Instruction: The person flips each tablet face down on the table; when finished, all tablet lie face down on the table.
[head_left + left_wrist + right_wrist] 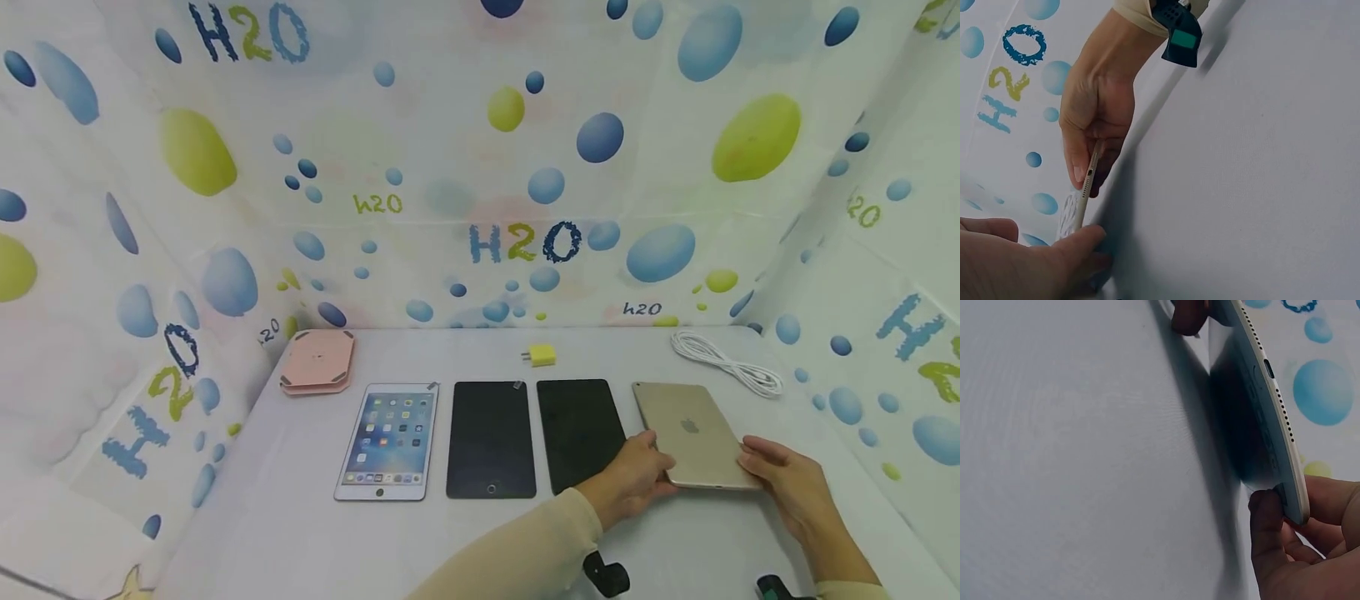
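Note:
A gold tablet (690, 429), back side up with an apple logo, is held at the right of the table by both hands. My left hand (637, 473) grips its left edge near the front corner, and my right hand (793, 487) pinches the right front corner between thumb and fingers. In the right wrist view the tablet's edge (1275, 394) shows a charging port and speaker holes, raised above the table over a dark shadow. Left of it lies a black tablet (577, 429), partly covered by my left hand.
Further left lie another dark tablet (491, 442) and a white tablet (388, 442) with its screen lit. Behind are a pink square case (318, 360), a yellow plug adapter (542, 356) and a coiled white cable (727, 362). A patterned curtain (442, 142) encloses the table.

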`<state>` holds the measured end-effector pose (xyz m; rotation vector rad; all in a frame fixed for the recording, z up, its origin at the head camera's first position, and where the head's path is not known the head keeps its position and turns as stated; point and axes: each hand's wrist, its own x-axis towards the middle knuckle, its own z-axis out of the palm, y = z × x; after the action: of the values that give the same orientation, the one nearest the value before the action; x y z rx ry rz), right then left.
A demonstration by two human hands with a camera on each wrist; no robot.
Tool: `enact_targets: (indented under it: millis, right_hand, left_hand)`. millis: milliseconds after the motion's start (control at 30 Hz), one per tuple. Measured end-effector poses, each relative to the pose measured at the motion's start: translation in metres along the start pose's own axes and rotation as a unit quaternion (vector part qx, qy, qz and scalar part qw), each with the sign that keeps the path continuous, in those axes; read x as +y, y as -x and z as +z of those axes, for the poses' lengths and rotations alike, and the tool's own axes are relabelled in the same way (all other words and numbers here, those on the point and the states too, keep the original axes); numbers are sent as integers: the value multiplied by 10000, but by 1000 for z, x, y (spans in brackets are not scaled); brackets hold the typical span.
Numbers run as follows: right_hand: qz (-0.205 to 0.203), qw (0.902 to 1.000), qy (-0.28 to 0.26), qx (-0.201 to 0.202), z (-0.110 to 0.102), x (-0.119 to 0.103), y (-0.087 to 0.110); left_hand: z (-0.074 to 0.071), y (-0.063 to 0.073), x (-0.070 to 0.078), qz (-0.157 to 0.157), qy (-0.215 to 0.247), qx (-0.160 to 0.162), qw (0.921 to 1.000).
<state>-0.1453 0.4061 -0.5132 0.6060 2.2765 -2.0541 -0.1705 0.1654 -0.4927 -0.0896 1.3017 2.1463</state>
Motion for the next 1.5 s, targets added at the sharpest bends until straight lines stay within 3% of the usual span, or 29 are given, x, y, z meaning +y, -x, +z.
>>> enact_targets:
  millis: [300, 500, 667, 900, 1500]
  right_hand:
    - [-226, 9906, 1274, 435, 8, -4, -7]
    - [-200, 9813, 1823, 579, 9, -5, -6]
    - [-242, 9694, 2335, 712, 11, -6, -4]
    - [-312, 9433, 3250, 600, 18, -18, 1]
    - [-246, 9328, 3596, -67, 20, -28, -2]
  left_hand:
    - [2, -3, 7, 35, -45, 233, 9997]
    - [6, -6, 3, 19, -149, 143, 9998]
    - [6, -4, 3, 36, -247, 91, 9996]
    - [3, -5, 6, 67, -147, -177, 9997]
    - [-9, -6, 9, -71, -27, -437, 9990]
